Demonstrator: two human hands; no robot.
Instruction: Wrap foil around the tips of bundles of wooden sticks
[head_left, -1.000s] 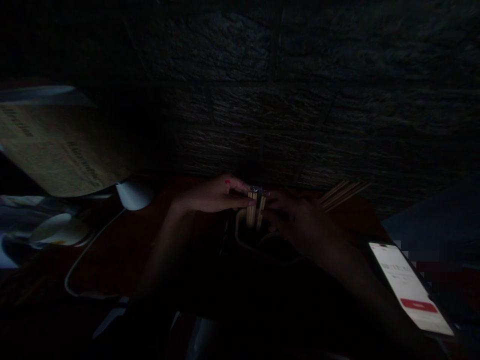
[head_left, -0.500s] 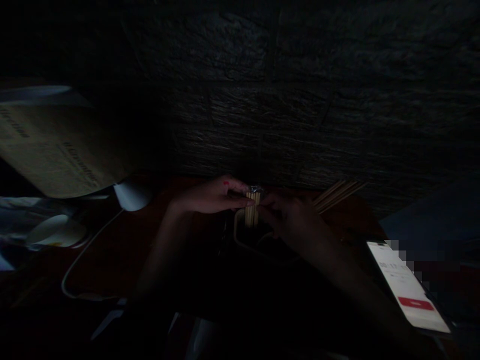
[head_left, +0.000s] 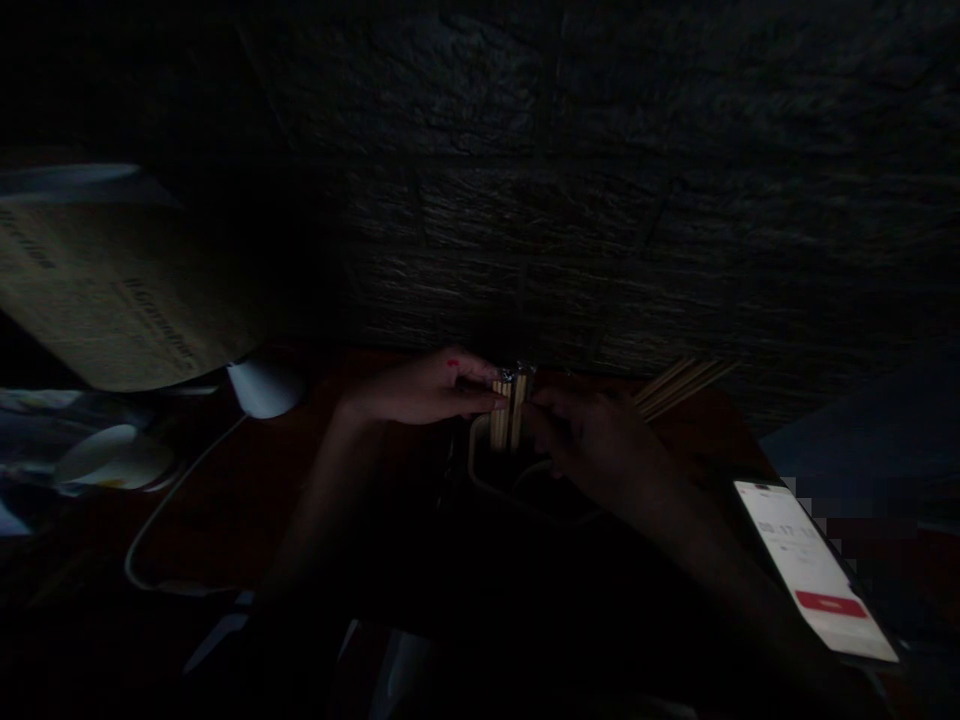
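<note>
Pale wooden chopsticks (head_left: 499, 425) stand upright in a bunch, with shiny clear plastic (head_left: 517, 372) at their top ends. My left hand (head_left: 431, 388) pinches the left part of the bunch between thumb and fingers. On the other side, my right hand (head_left: 592, 425) is closed at the right part, and its fingertips are dim. A narrow dark gap runs between the two parts. Just below them is a dark container with a pale rim (head_left: 480, 482); its inside is too dark to make out.
More thin sticks (head_left: 682, 385) lie to the right, behind my right hand. A lit phone (head_left: 814, 570) is at the right edge. At left are a brown printed paper bag (head_left: 112, 290), a white cone-shaped thing (head_left: 264, 388), a white cable (head_left: 161, 510) and a pale cup (head_left: 116, 458). A stone wall (head_left: 480, 200) rises behind.
The right part of the chopstick bunch has moved slightly right, apart from the left part, along with my right hand. My left hand has hardly moved.
</note>
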